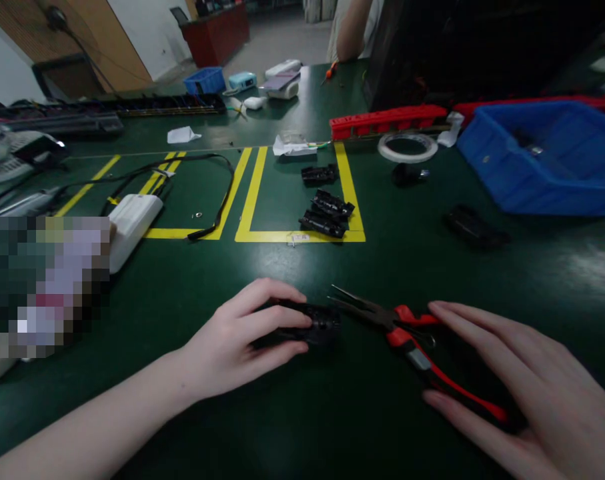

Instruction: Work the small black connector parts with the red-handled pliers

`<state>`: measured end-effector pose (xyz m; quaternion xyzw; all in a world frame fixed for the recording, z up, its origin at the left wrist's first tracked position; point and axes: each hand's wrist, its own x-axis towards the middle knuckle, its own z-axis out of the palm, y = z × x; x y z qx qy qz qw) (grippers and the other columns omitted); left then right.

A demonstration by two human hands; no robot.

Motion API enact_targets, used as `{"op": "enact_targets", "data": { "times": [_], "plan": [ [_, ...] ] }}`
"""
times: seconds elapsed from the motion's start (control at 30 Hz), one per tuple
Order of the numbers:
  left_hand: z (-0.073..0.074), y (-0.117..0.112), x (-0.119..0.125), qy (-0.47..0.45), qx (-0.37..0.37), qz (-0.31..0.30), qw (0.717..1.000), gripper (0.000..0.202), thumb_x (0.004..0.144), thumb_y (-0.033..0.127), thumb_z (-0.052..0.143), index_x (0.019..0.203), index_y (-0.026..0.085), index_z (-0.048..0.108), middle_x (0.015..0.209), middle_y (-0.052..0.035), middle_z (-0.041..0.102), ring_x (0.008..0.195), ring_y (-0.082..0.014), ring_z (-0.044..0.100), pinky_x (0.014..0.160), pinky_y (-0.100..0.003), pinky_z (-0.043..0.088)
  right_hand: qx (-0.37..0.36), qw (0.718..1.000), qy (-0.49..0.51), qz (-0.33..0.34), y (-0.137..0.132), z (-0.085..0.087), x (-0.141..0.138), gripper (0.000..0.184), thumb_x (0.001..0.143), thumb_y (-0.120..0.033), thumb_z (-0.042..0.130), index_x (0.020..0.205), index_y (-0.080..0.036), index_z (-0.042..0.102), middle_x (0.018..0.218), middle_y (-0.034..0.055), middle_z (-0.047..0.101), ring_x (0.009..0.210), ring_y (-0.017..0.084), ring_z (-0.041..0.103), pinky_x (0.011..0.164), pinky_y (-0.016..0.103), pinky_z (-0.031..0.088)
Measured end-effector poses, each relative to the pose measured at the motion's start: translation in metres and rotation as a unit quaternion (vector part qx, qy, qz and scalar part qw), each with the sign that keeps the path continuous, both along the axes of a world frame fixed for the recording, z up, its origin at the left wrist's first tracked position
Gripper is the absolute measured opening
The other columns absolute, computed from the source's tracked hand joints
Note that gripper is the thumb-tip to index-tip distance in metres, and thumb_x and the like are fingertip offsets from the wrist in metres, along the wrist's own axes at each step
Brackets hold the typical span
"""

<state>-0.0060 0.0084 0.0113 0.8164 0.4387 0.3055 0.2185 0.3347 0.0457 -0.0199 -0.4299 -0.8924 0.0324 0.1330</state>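
Note:
My left hand [242, 340] is closed round a small black plastic part [318, 325] that rests on the dark green table [332, 413]. Red-handled needle-nose pliers [407, 340] lie just right of that part, their open tips pointing at it. My right hand [527, 387] lies over the pliers' handles, fingers stretched out along them; the thumb sits below the lower handle.
Several more black parts [327, 213] lie in a yellow-taped box beyond. A blue bin [547, 160], a tape roll [407, 147] and a red tray [387, 120] stand at the back right. A white device [132, 227] with a black strap sits left. Another person's arm [349, 30] shows at the far edge.

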Motion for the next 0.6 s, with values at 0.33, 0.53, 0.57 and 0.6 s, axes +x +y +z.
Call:
{"op": "enact_targets", "data": {
  "times": [0.33,0.53,0.57,0.6],
  "plan": [
    [0.001,0.006,0.000,0.034,-0.123,0.014,0.992,0.037,0.093,0.024,0.063,0.129,0.024,0.052,0.125,-0.0059,0.059,0.117,-0.0202,0.055,0.100,-0.037,0.048,0.007,0.999,0.044,-0.006,0.006,-0.003,0.000,0.080,0.079,-0.067,0.056,0.147,-0.028,0.037,0.131,0.0121,0.056,0.110,0.038,0.058,0.084,0.055,0.053],
    [0.004,0.008,0.000,0.053,-0.148,0.010,0.988,0.038,0.095,0.022,0.059,0.132,0.025,0.050,0.128,-0.0056,0.058,0.119,-0.0204,0.054,0.101,-0.037,0.047,-0.022,0.989,0.135,-0.059,-0.002,-0.001,-0.001,0.079,0.075,-0.058,0.067,0.145,-0.034,0.041,0.130,0.0085,0.057,0.111,0.038,0.058,0.093,0.058,0.051],
    [0.004,0.007,0.000,0.053,-0.148,0.008,0.987,0.038,0.096,0.022,0.059,0.132,0.026,0.050,0.128,-0.0053,0.058,0.120,-0.0202,0.053,0.102,-0.037,0.046,-0.032,0.982,0.162,-0.087,-0.004,0.001,-0.003,0.077,0.073,-0.056,0.069,0.143,-0.035,0.043,0.130,0.0079,0.058,0.110,0.037,0.058,0.094,0.059,0.050],
    [0.004,0.007,0.000,0.054,-0.148,0.006,0.987,0.038,0.096,0.021,0.058,0.133,0.026,0.050,0.129,-0.0052,0.058,0.120,-0.0200,0.053,0.102,-0.037,0.046,-0.054,0.975,0.185,-0.112,-0.005,0.004,-0.006,0.077,0.072,-0.053,0.071,0.142,-0.037,0.045,0.129,0.0067,0.059,0.110,0.037,0.058,0.096,0.060,0.049]
  ]
}}
